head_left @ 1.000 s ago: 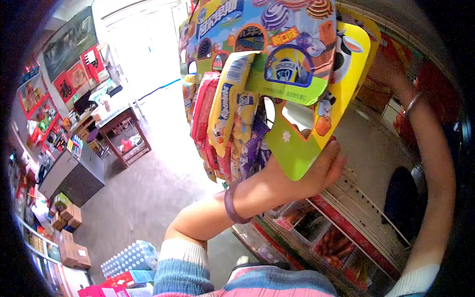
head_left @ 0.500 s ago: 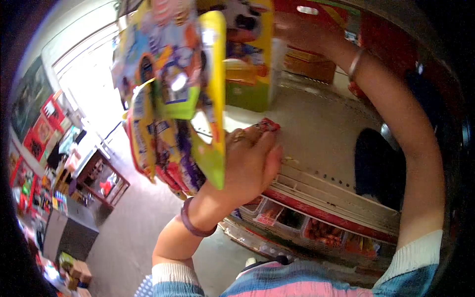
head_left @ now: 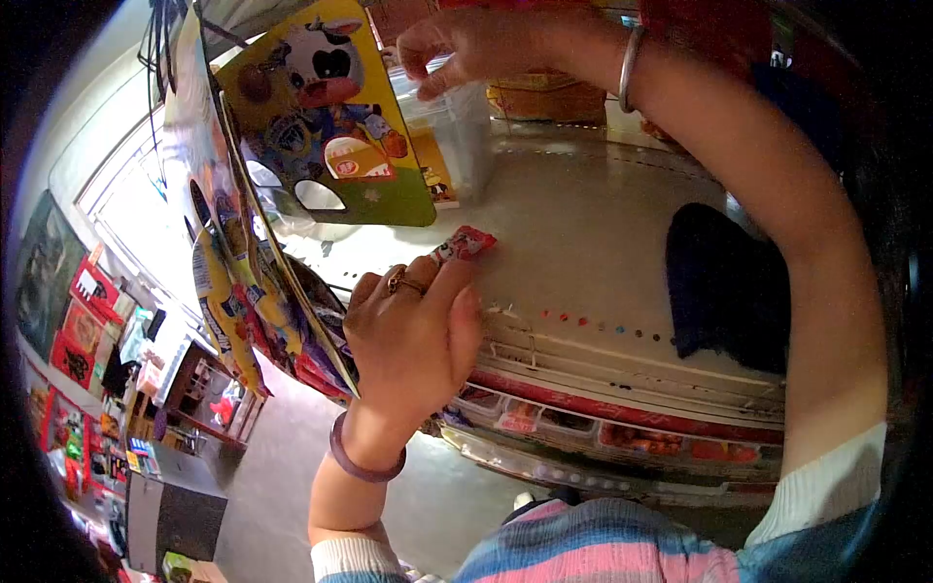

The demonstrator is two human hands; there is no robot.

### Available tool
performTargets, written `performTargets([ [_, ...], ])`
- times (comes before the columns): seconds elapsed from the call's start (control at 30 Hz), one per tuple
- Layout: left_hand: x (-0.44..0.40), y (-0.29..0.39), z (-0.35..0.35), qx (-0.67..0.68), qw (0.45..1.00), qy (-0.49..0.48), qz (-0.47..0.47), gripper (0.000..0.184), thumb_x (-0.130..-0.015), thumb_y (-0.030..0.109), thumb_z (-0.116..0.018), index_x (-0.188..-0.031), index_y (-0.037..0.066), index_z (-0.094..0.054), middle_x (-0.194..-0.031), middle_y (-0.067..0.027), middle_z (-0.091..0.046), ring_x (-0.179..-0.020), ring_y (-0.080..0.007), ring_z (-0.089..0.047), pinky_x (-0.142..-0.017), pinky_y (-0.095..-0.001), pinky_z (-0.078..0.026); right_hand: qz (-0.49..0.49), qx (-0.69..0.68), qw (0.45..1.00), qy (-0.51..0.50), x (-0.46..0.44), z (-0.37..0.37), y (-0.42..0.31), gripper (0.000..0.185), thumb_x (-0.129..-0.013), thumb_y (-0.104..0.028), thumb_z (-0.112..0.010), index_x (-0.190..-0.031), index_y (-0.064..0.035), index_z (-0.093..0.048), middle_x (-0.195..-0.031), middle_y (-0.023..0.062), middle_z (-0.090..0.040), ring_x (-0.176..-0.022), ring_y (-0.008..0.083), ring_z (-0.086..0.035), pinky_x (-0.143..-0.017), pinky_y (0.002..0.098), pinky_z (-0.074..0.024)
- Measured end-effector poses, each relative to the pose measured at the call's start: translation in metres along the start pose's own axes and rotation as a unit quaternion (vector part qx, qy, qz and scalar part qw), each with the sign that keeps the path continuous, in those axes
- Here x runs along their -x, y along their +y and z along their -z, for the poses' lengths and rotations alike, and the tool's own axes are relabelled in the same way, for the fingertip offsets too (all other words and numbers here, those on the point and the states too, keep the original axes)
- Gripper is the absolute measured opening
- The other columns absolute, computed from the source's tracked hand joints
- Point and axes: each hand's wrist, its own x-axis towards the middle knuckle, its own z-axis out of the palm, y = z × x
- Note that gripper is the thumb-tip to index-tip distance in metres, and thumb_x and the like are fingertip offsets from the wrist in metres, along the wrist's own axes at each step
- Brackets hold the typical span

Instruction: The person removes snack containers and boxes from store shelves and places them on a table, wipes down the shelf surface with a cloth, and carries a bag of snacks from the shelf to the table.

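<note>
My left hand (head_left: 413,330), with a ring and a dark bracelet, is closed on a small red packet (head_left: 466,243) that sticks out past its fingers. Left of it hang colourful cards with snack packs (head_left: 233,311), seen nearly edge-on. A yellow and green card with a cartoon cow (head_left: 330,112) hangs above my left hand. My right hand (head_left: 466,49), a silver bangle on its wrist, is raised beside that card's upper right edge, thumb and fingers apart, nothing visible between them.
Below my right hand is a clear plastic container (head_left: 457,126) on a pale counter (head_left: 583,223). A dark cloth-like shape (head_left: 724,282) lies at the right. Food trays (head_left: 637,437) line the counter's near side. A grey cabinet (head_left: 175,515) stands lower left.
The view has turned right. The hanging snack cards have shifted left and turned edge-on, and the cow card now shows its face. My right hand has come into clear view beside it.
</note>
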Motion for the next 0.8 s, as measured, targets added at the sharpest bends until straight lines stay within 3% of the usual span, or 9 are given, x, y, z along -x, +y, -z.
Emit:
performTargets([
  [0.1, -0.003, 0.001, -0.001, 0.000, 1.000, -0.005, -0.007, 0.016, -0.082, 0.017, -0.052, -0.093, 0.010, -0.061, -0.075, -0.0097, -0.057, -0.066, -0.0306, -0.057, -0.061, -0.0403, -0.040, -0.002, -0.018, 0.996, 0.091, -0.005, 0.016, 0.005, 0.019, -0.079, -0.016, -0.067, -0.091, -0.0041, -0.058, -0.086, 0.0150, -0.063, -0.081, 0.0258, -0.062, -0.072, 0.0378, -0.0484],
  [0.23, -0.005, 0.005, -0.003, 0.006, 1.000, -0.009, -0.001, 0.016, -0.082, 0.017, -0.052, -0.092, 0.009, -0.061, -0.077, -0.0100, -0.057, -0.068, -0.0305, -0.057, -0.061, -0.0403, -0.040, -0.047, 0.045, 0.950, 0.306, -0.006, 0.039, 0.008, 0.016, -0.079, -0.013, -0.067, -0.087, -0.0019, -0.059, -0.082, 0.0167, -0.064, -0.077, 0.0271, -0.062, -0.070, 0.0394, -0.0487],
  [0.33, -0.008, 0.010, -0.003, -0.001, 1.000, -0.006, -0.003, 0.016, -0.083, 0.018, -0.051, -0.092, 0.008, -0.061, -0.076, -0.0102, -0.057, -0.068, -0.0306, -0.057, -0.061, -0.0402, -0.040, -0.201, 0.068, 0.896, 0.391, -0.017, 0.038, 0.038, 0.017, -0.079, -0.013, -0.065, -0.086, 0.0013, -0.059, -0.081, 0.0171, -0.064, -0.075, 0.0284, -0.061, -0.068, 0.0395, -0.0481],
  [0.43, -0.009, 0.012, -0.002, 0.002, 1.000, -0.004, -0.005, 0.017, -0.083, 0.018, -0.050, -0.091, 0.007, -0.061, -0.077, -0.0104, -0.057, -0.068, -0.0306, -0.057, -0.061, -0.0403, -0.040, -0.298, -0.248, 0.856, 0.341, -0.013, 0.031, 0.048, 0.023, -0.081, -0.018, -0.063, -0.085, 0.0035, -0.059, -0.082, 0.0146, -0.064, -0.076, 0.0280, -0.061, -0.068, 0.0400, -0.0473],
  [0.47, -0.009, 0.012, -0.003, 0.001, 1.000, -0.005, -0.005, 0.017, -0.083, 0.018, -0.050, -0.091, 0.007, -0.061, -0.077, -0.0104, -0.057, -0.068, -0.0306, -0.057, -0.061, -0.0403, -0.040, -0.284, -0.164, 0.900, 0.288, -0.019, 0.030, 0.076, 0.024, -0.084, -0.021, -0.059, -0.085, 0.0023, -0.060, -0.082, 0.0120, -0.064, -0.078, 0.0267, -0.060, -0.068, 0.0411, -0.0462],
  [0.57, -0.010, 0.013, -0.004, 0.001, 1.000, -0.011, -0.004, 0.018, -0.084, 0.018, -0.049, -0.091, 0.007, -0.061, -0.077, -0.0106, -0.058, -0.068, -0.0307, -0.057, -0.061, -0.0406, -0.040, -0.441, -0.166, 0.855, 0.214, 0.012, 0.038, 0.027, 0.026, -0.088, -0.023, -0.054, -0.090, 0.0012, -0.061, -0.089, 0.0135, -0.064, -0.081, 0.0270, -0.060, -0.071, 0.0418, -0.0463],
  [0.6, -0.010, 0.013, -0.005, 0.002, 1.000, -0.015, -0.003, 0.018, -0.084, 0.018, -0.049, -0.091, 0.007, -0.061, -0.077, -0.0106, -0.058, -0.068, -0.0307, -0.057, -0.061, -0.0406, -0.040, -0.354, -0.094, 0.898, 0.242, 0.050, 0.035, -0.010, 0.032, -0.092, -0.028, -0.049, -0.097, 0.0006, -0.061, -0.097, 0.0153, -0.064, -0.084, 0.0276, -0.060, -0.073, 0.0408, -0.0465],
  [0.67, -0.011, 0.014, -0.010, 0.005, 1.000, -0.002, -0.009, 0.018, -0.084, 0.018, -0.049, -0.091, 0.007, -0.060, -0.077, -0.0107, -0.058, -0.068, -0.0307, -0.057, -0.061, -0.0408, -0.040, -0.251, -0.033, 0.965, 0.068, 0.034, -0.002, 0.053, 0.028, -0.089, -0.023, -0.055, -0.092, 0.0035, -0.062, -0.092, 0.0129, -0.064, -0.076, 0.0199, -0.061, -0.065, 0.0371, -0.0498],
  [0.8, -0.009, 0.015, -0.015, 0.002, 1.000, -0.006, -0.011, 0.017, -0.084, 0.017, -0.048, -0.091, 0.007, -0.060, -0.078, -0.0110, -0.058, -0.069, -0.0308, -0.057, -0.061, -0.0408, -0.039, -0.327, -0.188, 0.918, 0.117, 0.019, -0.038, 0.068, 0.021, -0.080, -0.017, -0.055, -0.077, 0.0028, -0.063, -0.071, 0.0116, -0.060, -0.060, 0.0212, -0.059, -0.056, 0.0390, -0.0471],
])
